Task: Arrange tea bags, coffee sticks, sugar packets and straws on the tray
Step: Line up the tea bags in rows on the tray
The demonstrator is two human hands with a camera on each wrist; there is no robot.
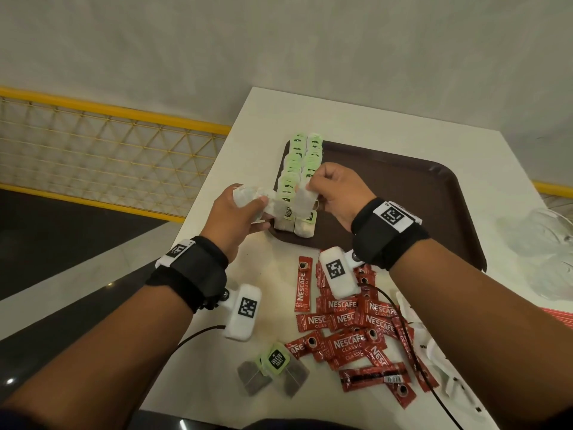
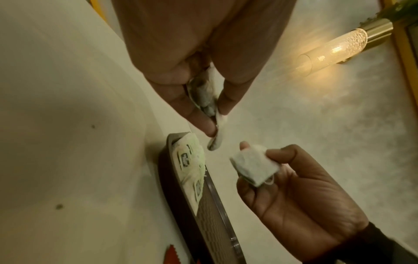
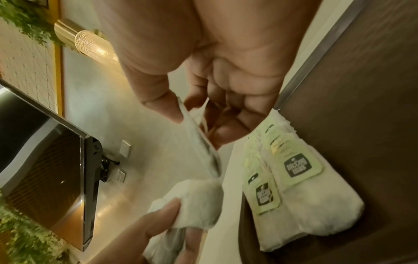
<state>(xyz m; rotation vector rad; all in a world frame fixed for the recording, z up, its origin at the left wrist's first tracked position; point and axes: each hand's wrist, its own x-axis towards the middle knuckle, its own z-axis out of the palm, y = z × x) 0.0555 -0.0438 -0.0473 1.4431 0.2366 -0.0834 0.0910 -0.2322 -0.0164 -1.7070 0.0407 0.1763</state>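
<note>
Two rows of tea bags with green tags lie along the left side of the brown tray. Just above the tray's near left corner, my left hand grips a bunch of white tea bags. My right hand pinches one tea bag between thumb and fingers over the rows. The left wrist view shows my left hand holding its tea bags and the right hand's tea bag. In the right wrist view that tea bag hangs edge-on beside the rows.
Several red coffee sticks are piled on the white table near me, with two loose tea bags at their left. Crumpled clear plastic lies right of the tray. A yellow mesh railing stands left of the table.
</note>
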